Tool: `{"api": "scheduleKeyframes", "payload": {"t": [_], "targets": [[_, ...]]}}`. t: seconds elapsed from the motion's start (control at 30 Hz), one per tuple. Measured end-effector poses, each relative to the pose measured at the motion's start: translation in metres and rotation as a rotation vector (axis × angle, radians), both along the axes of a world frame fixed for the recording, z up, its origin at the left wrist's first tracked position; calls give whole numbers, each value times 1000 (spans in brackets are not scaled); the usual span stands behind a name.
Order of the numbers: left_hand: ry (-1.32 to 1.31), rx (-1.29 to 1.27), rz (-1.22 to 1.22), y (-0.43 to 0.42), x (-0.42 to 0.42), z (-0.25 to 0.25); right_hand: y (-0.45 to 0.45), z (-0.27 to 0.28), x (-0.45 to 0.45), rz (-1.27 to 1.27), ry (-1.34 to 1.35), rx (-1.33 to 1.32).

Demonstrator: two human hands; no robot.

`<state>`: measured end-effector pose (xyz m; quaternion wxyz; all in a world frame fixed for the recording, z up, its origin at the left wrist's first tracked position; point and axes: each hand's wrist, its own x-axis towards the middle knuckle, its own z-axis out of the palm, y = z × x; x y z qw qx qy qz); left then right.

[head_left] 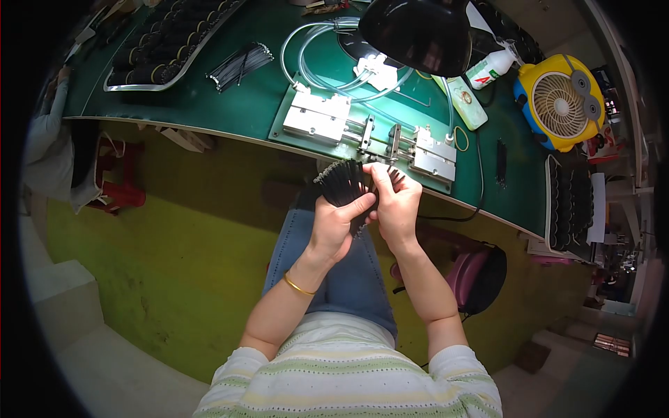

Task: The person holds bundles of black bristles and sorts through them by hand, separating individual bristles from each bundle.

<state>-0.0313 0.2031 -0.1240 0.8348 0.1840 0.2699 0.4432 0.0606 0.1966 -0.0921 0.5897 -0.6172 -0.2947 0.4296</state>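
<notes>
- Left hand (331, 226) clamped round a bundle of black strands (340, 182), thumb across the front; strand tops fan out upward, pale-tipped; gold bangle (298, 285) on that wrist
- Right hand (398, 209) together with the left, fingers bent in against the bundle's right side; closed on a few dark strands (396, 175) poking up between its fingers
- Bundle is off the desk (237, 115), held just in front of its near edge, above the lap
- Metal fixture by the near edge, middle stretch; left block (317, 115) and right block (433, 155), gap between; clear tubing (300, 52) looped behind
- Black lamp (418, 35) over the fixture; white bottle (491, 68) and yellow-blue fan (561, 101) to its right
- Second strand bundle (240, 66) lies left of the fixture; tray (139, 88) with dark rolls toward the left end; another tray (550, 209) by the near right corner
</notes>
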Motion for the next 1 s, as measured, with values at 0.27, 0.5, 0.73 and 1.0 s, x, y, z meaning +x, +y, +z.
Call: {"api": "scheduleKeyframes", "payload": {"t": [0.27, 0.5, 0.73, 1.0], "targets": [[25, -3, -2, 1, 2, -4, 4, -2, 2, -48, 56, -50], [20, 0, -38, 4, 2, -5, 3, -10, 5, -39, 115, -18], [0, -32, -59, 5, -2, 1, 0, -2, 3, 42, -31, 27], [45, -27, -33, 4, 0, -3, 4, -2, -2, -82, 39, -48]]}}
